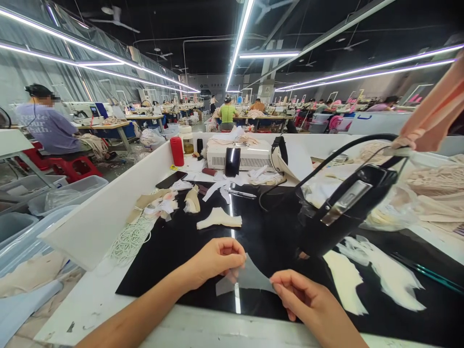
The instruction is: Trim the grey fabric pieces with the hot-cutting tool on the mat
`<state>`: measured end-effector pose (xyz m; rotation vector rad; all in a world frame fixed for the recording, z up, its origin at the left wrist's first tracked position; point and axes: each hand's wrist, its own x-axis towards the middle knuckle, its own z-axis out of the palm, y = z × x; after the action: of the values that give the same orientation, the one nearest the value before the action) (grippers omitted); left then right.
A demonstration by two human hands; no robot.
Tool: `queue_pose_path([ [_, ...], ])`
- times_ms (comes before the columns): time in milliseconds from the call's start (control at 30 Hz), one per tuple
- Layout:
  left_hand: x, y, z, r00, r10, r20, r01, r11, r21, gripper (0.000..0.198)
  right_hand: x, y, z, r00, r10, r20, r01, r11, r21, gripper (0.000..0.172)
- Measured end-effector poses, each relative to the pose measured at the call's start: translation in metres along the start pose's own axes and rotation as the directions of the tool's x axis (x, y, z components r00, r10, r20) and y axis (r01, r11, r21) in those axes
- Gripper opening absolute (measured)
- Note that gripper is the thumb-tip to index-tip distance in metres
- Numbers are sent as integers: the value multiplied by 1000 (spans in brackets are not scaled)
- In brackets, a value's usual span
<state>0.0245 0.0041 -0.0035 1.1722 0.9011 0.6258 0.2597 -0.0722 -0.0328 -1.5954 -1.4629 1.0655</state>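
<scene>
Between my hands is a thin, see-through white fabric piece (253,276) with curved edges, just over the glossy black work surface (174,261). My left hand (217,263) pinches its upper left corner between thumb and fingers. At the right-hand tip, my right hand (302,292) grips it the same way. A cream curved fabric piece (219,218) lies flat beyond my left hand. To the right of my right hand are a cream cut piece (346,280) and a stack of sheer white pieces (389,273).
A black machine head (348,208) with a thick cable rises at the right. Teal-handled scissors (431,273) lie beyond the white pieces. Pale green cord (130,239) is heaped at the left. Behind stand a phone (232,162), a white vented box (239,153) and a red can (177,151). Co-workers sit farther off.
</scene>
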Motion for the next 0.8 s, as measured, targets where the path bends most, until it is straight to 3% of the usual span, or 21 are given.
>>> queue_pose_path([
  [267, 0, -5, -1, 1000, -1, -4, 1, 1000, 8, 42, -1, -8, -3, 995, 53, 81, -59, 996, 65, 31],
  [800, 0, -7, -4, 999, 37, -21, -37, 999, -11, 26, -9, -16, -1, 998, -37, 42, 38, 999, -5, 23],
])
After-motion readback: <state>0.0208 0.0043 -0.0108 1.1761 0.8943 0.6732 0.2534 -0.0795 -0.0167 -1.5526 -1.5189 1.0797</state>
